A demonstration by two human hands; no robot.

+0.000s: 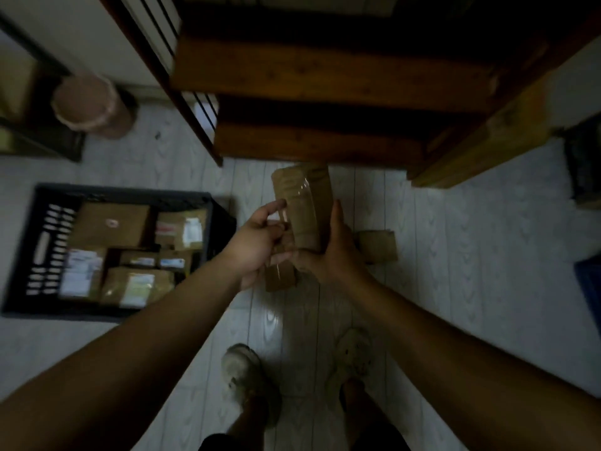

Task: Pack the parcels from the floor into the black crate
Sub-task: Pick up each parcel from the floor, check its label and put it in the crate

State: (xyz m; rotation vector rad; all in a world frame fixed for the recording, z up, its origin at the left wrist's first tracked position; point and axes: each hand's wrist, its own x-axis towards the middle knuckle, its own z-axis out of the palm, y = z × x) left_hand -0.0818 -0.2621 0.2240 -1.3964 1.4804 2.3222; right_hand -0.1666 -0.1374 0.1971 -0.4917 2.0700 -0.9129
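A long brown parcel (304, 203) wrapped in shiny tape is held upright in mid-air above the floor. My left hand (260, 239) grips its left edge, fingers curled round it. My right hand (331, 252) holds its right side and bottom. The black crate (35, 222) stands on the floor to the left, holding several brown parcels with white labels. Two more brown parcels lie on the floor: one (279, 277) below my hands, another (379, 245) to the right of my right hand.
A dark wooden shelf unit (325, 76) stands straight ahead. A brown taped cylinder (91, 105) stands at the back left. My two feet in light shoes (247, 379) are on the pale floor. A blue object (590, 284) pokes in at the right edge.
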